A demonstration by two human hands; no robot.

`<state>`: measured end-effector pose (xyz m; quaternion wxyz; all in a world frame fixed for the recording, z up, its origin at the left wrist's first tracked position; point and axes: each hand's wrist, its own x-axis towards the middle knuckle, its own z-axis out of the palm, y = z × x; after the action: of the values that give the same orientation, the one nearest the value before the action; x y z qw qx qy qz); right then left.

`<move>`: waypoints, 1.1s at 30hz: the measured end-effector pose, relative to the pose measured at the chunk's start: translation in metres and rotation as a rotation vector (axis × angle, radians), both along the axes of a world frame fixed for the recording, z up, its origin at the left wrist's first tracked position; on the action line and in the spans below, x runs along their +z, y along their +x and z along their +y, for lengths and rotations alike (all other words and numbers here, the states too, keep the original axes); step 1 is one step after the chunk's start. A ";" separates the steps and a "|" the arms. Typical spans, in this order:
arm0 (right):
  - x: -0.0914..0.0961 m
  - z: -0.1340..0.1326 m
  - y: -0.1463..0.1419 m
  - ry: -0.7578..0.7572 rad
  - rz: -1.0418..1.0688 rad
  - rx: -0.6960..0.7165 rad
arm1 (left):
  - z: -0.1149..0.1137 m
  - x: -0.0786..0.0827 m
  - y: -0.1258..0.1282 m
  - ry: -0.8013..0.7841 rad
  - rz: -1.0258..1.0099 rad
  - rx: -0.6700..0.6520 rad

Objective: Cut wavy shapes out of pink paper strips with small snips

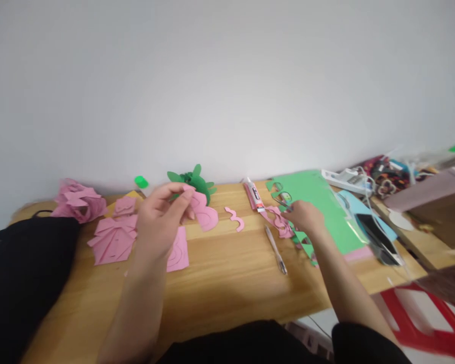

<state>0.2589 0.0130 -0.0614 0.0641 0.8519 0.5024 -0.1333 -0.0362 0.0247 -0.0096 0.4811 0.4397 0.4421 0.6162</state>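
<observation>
My left hand (163, 215) is raised over the wooden table (227, 273), its fingers pinched on a pink paper spiral piece (205, 215). My right hand (305, 217) reaches to the right and rests on pink paper scraps (280, 222) at the edge of a green paper sheet (322, 207); its fingers are curled, and what they hold is blurred. A glue tube (255, 196) and a pen (276, 250) lie between the two hands. A small pink curl (235, 217) lies by itself on the wood.
Pink folded paper flowers (79, 199) and cut pink sheets (114, 240) lie at the left, beside black cloth (26, 273). A green paper leaf shape (195, 181) and a green cap (141, 182) sit at the back. Clutter and a power strip (347, 179) fill the right; a red stool (420, 318) stands below.
</observation>
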 end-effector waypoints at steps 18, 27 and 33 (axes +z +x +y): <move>-0.024 -0.029 0.005 -0.093 0.256 -0.171 | -0.003 0.009 -0.012 -0.067 -0.036 -0.045; 0.004 -0.035 -0.011 0.272 0.560 0.029 | -0.004 0.005 0.000 -0.051 -0.086 -0.084; 0.057 -0.026 -0.081 0.629 1.206 0.286 | -0.001 0.014 0.014 -0.039 -0.189 -0.149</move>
<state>0.1779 -0.0134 -0.0041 -0.4593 0.5325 0.5724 -0.4217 -0.0219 0.0233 0.0049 0.5734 0.4018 0.3731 0.6087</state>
